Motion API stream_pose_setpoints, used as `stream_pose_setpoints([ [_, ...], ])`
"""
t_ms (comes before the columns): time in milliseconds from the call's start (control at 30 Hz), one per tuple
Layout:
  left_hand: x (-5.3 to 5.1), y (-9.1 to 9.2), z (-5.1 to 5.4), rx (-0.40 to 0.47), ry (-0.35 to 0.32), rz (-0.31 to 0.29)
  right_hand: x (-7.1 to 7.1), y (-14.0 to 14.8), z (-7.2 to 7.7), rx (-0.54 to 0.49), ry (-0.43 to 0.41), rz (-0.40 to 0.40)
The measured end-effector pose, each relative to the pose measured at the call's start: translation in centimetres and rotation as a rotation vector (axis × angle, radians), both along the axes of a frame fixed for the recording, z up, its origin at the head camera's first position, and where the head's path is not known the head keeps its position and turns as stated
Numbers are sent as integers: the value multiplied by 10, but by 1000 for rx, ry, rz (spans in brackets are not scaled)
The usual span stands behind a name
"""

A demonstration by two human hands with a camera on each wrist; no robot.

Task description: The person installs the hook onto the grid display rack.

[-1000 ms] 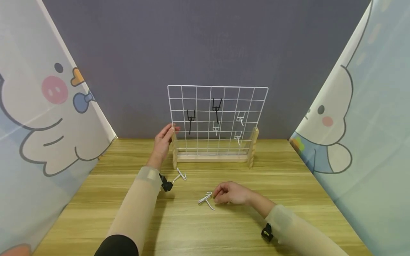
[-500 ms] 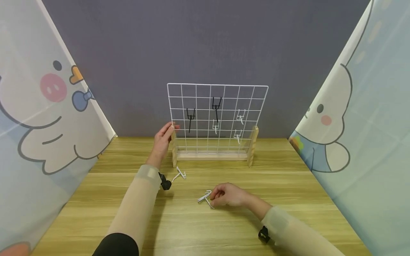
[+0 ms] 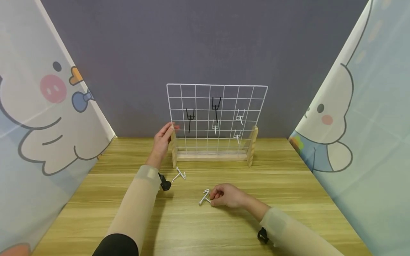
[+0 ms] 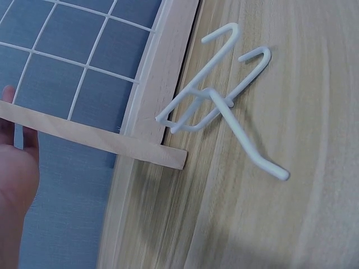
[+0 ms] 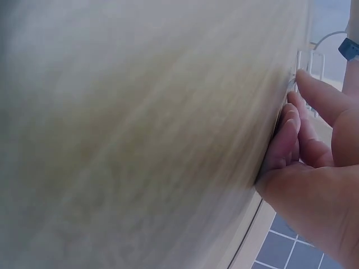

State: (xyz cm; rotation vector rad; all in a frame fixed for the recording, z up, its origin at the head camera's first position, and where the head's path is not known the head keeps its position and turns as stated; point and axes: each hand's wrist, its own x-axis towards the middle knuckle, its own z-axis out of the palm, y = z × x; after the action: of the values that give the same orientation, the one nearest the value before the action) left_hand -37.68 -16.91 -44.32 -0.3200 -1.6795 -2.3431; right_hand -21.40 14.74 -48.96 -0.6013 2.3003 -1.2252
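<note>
My left hand [image 3: 162,140] grips the left wooden post [image 3: 174,147] of a white wire grid rack [image 3: 208,115], thumb in front and fingers behind. On the table, my right hand [image 3: 229,195] pinches the prong end of a white wire hook [image 3: 205,197] between thumb and index finger. In the right wrist view the fingertips [image 5: 303,78] partly cover that hook. Another white hook [image 4: 230,106] lies loose by the foot of the left post, its bent prong toward the front.
Two black hooks [image 3: 190,115] and several white hooks [image 3: 240,116] hang on the grid. A wooden base bar [image 3: 211,156] joins the posts. Behind the wooden table [image 3: 272,199] rises a grey panel [image 3: 205,42], with cartoon-printed curtains [image 3: 333,106] on both sides.
My right hand has moved slightly left to the hook's prong, and the hook has turned, standing more steeply in view. My left hand stays on the post.
</note>
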Motion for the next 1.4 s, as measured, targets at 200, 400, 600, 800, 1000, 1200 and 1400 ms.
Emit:
stream_pose_setpoints([
  [200, 2, 0, 0, -10, 5, 6, 0, 0, 2, 5, -15, -26],
  [400, 1, -1, 0, -6, 5, 14, 2, -6, 6, 7, -32, -60],
  [600, 1, -1, -1, -6, -3, 14, 4, -10, 5, 25, 0, -82],
  [800, 1, -2, -2, -11, -5, 8, 3, -11, 3, 30, -6, -103],
  [1000, 0, -1, 1, -5, -4, 6, 2, -10, 6, 34, -10, -107],
  [1200, 0, 0, 2, 0, 11, 5, 0, -9, 6, 33, -20, -123],
  [1400, 1, -1, 1, -11, -8, -2, -2, -6, 3, 4, -37, -133],
])
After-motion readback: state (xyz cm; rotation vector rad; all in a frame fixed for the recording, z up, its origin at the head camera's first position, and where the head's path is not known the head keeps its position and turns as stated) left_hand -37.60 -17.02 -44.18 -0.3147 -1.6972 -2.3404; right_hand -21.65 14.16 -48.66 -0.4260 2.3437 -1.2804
